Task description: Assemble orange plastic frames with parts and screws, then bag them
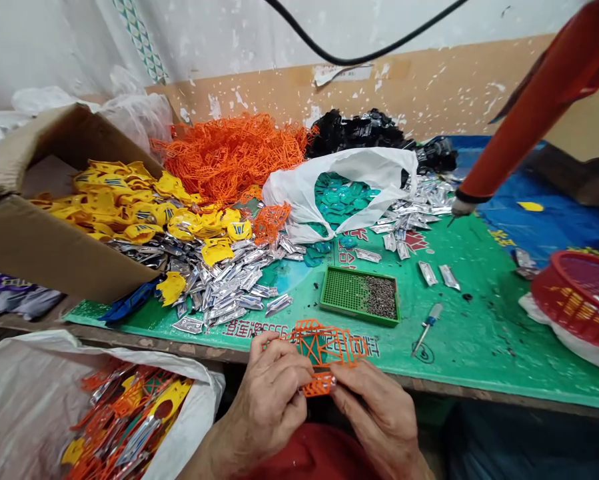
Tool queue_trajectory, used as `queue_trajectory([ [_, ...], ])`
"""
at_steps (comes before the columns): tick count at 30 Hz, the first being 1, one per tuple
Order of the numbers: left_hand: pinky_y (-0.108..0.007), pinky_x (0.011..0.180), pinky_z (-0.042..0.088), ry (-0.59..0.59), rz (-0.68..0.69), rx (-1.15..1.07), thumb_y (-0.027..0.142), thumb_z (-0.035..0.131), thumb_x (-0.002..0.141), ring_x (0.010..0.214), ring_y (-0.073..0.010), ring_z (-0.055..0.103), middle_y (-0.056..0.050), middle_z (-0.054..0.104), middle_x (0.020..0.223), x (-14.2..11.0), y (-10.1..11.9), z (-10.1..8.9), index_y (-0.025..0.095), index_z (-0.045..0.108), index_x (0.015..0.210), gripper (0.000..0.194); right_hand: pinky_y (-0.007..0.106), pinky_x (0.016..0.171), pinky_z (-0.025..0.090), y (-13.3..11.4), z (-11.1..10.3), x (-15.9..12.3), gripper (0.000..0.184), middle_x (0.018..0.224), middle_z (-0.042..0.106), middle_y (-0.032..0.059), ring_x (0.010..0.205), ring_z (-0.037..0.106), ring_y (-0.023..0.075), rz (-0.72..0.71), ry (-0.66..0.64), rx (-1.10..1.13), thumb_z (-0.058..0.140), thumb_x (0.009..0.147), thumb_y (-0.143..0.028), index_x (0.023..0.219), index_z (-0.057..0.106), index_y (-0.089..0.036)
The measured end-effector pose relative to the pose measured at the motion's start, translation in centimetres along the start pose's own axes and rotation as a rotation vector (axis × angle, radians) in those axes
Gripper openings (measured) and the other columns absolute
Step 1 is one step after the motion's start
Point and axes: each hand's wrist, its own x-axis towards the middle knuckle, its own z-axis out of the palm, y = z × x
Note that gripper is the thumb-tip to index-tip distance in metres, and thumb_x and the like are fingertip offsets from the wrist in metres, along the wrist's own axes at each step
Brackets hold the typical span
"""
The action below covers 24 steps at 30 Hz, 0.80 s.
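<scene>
- Orange openwork plastic lattice frame (319, 350), one in work: held at the near edge of the green-covered desk (479, 347), nearer the person than the tray.
- Left hand (274, 390): grasping the frame's left side, fingers curled.
- Right hand (376, 407): pinching its lower right edge between thumb and fingers.
- Handling, as judged: thin bars probably flex; best gripped close to the joints, both sides supported, pressed evenly rather than twisted.
- Green rectangular gridded plastic tray (343, 291): one; small dark metal pieces (380, 297) heaped at its right end, too many to count.
- Screwdriver with pale, blue-collared handle (426, 329): one, lying right of the tray.
- Red cylindrical thin-tipped tool (544, 100): one, upper right.
- Silver flat pieces (428, 273) lying apart above the screwdriver: two.
- Orange lattice heap (234, 153): one; its parts uncountable.
- Round red plastic basket (554, 287): one.
</scene>
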Motion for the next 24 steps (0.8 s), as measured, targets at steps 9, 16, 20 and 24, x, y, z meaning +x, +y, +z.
queue_trajectory([
  [9,-0.032,0.073,0.040,-0.114,-0.079,-0.042,0.003,0.047,0.079,0.070,-0.0165,0.053,-0.002,0.065,0.075,0.0,0.2,-0.1,0.018,0.057,0.089,0.021,0.019,0.048,0.047,-0.6,-0.7,0.7,0.015,0.059,0.063,-0.0019,0.050,0.057,0.0101,0.405,-0.237,0.336,0.060,0.085,-0.027,0.079,0.071,-0.019],
  [16,-0.024,0.064,0.039,-0.448,-0.578,-0.722,0.019,0.049,0.086,0.068,-0.0132,0.053,0.000,0.063,0.075,1.7,0.8,-1.6,0.018,0.067,0.082,0.019,0.016,0.038,0.032,-0.6,-0.2,2.7,0.031,0.046,0.054,-0.0039,0.038,0.040,0.0047,0.968,-0.369,0.800,0.068,0.073,-0.045,0.066,0.065,-0.015],
  [20,-0.020,0.062,0.036,-0.362,-0.852,-1.127,0.033,0.058,0.081,0.066,-0.0106,0.049,0.000,0.061,0.074,2.3,0.8,-1.3,0.016,0.068,0.085,0.020,0.016,0.037,0.026,-0.6,1.3,3.5,0.035,0.041,0.043,-0.0068,0.038,0.032,0.0043,0.941,-0.287,0.739,0.064,0.075,-0.048,0.064,0.064,-0.015],
  [24,-0.020,0.053,0.031,-0.224,-0.982,-1.153,0.044,0.066,0.073,0.054,-0.0091,0.042,0.002,0.055,0.063,1.8,-0.2,-0.4,0.014,0.067,0.076,0.030,0.019,0.043,0.039,-0.5,0.6,4.2,0.024,0.053,0.053,-0.0036,0.047,0.046,0.0085,0.628,-0.224,0.434,0.058,0.083,-0.038,0.081,0.071,-0.018],
])
